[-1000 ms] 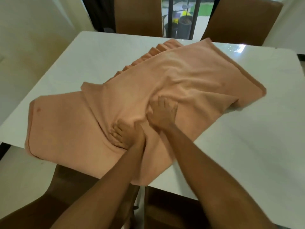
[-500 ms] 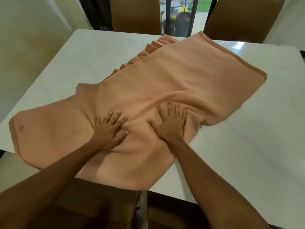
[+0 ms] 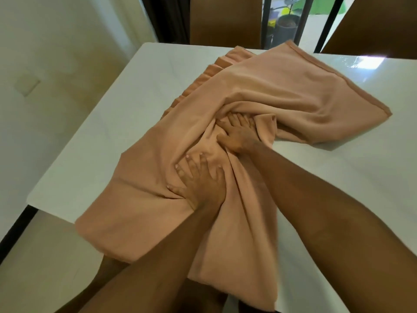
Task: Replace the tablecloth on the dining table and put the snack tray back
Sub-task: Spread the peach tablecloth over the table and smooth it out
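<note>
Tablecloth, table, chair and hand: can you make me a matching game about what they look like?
Things:
1. tablecloth
2. table
3. chair
4. left hand

Descriptions:
A. white and shiny
B. brown, at the far side of the table
C. fingers spread, pressing down on fabric
D. peach, bunched into folds

Pairs: 1-D, 2-A, 3-B, 4-C.
</note>
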